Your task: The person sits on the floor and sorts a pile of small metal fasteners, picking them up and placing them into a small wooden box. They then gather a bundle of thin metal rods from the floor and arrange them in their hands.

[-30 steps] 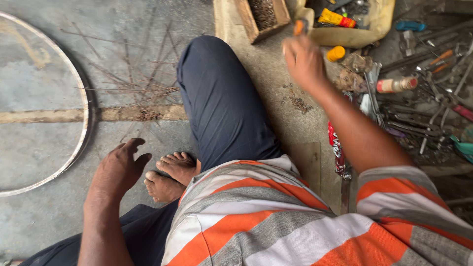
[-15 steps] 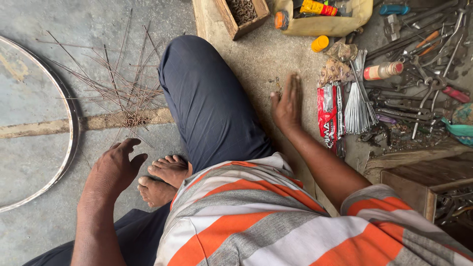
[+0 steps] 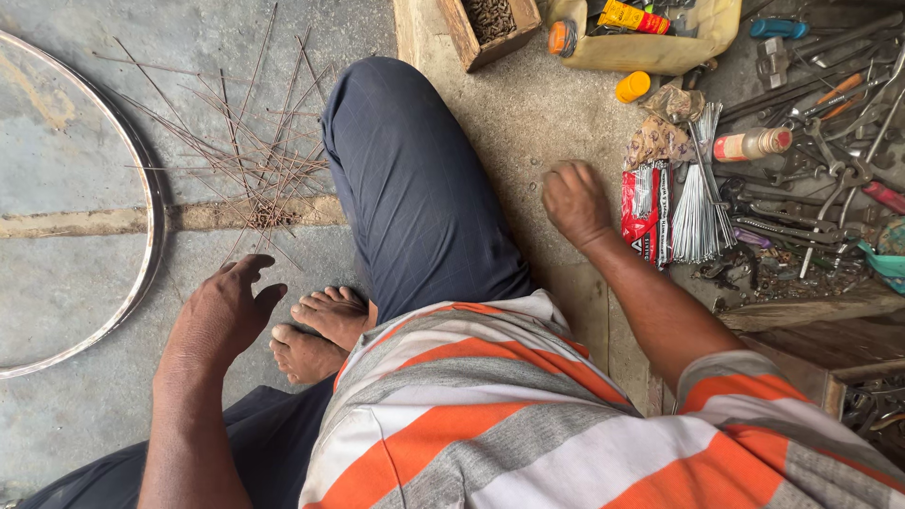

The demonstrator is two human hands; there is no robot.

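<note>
The right hand (image 3: 575, 203) rests on the dusty floor (image 3: 528, 123) with its fingers curled, holding nothing. Just beside it lie a red packet (image 3: 644, 209) and a bunch of shiny spokes (image 3: 696, 198). The left hand (image 3: 224, 316) is open and empty, near the rusty spokes (image 3: 255, 160) and the wheel rim (image 3: 141, 254)
</note>
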